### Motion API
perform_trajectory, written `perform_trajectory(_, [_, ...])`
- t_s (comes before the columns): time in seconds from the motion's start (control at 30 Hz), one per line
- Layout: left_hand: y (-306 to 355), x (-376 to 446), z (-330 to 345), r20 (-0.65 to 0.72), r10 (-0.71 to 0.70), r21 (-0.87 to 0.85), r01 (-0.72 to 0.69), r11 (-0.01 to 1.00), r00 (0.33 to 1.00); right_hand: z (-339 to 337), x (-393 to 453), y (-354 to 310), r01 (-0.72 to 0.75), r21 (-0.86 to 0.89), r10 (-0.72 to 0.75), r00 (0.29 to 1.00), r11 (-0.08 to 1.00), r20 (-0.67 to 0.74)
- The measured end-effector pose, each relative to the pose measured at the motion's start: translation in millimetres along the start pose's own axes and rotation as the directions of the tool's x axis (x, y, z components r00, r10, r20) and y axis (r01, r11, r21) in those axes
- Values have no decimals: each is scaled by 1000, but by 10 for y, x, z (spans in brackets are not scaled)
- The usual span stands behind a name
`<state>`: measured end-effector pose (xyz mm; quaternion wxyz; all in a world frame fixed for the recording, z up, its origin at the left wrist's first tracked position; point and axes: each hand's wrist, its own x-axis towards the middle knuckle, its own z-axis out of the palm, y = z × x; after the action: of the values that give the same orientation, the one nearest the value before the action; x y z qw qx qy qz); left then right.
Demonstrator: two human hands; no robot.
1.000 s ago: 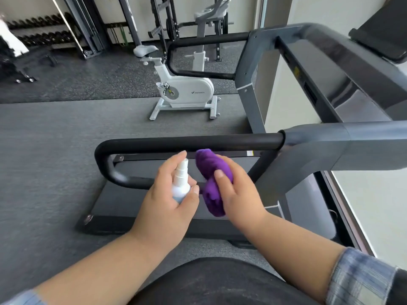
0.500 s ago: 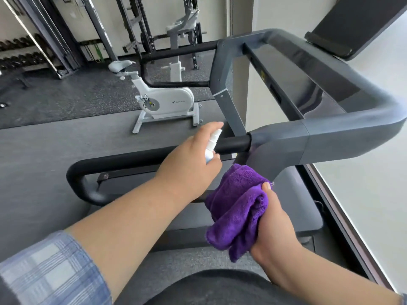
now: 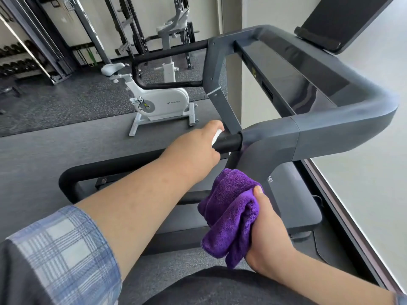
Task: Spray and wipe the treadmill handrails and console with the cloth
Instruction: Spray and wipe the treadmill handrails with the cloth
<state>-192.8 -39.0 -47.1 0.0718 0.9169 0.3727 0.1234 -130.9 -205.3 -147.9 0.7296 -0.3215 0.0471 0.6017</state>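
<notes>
Two hands split by role. Left hand (image 3: pixel 193 148) clenched round white spray bottle (image 3: pixel 217 135), held just beside black handrail (image 3: pixel 228 143) for close-range spraying. Purple cloth (image 3: pixel 229 216) bunched in right hand (image 3: pixel 267 234) grip, kept below rail, judged ready for wiping.

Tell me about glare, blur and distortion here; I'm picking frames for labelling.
Head view: bright washed-out window on the right, showing no detail; wide-angle bending tilts the black weight racks; soft reflections on the glossy dark treadmill console panel; folded purple terry cloth and blue plaid sleeve are sharp.
</notes>
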Motion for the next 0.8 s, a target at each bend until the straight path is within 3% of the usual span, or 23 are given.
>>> perform_trajectory(0.23, [-184, -234, -105, -52, -45, -27, 44, 999, 998, 47, 43, 1, -45, -44, 45, 999, 998, -10])
perform_trajectory(0.47, [-747, -621, -260, -68, -235, -22, 234, 972, 970, 159, 84, 87, -56, -151, 45, 996, 987, -74])
perform_trajectory(0.63, [-983, -728, -239, -59, -287, -17, 287, 958, 956, 383, 102, 217, -77, -303, 57, 996, 950, -75])
perform_trajectory(0.8, [-1253, -902, -395, -147, -379, -48, 376, 925, 914, 503, 135, 356, -96, -429, 78, 995, 898, -60])
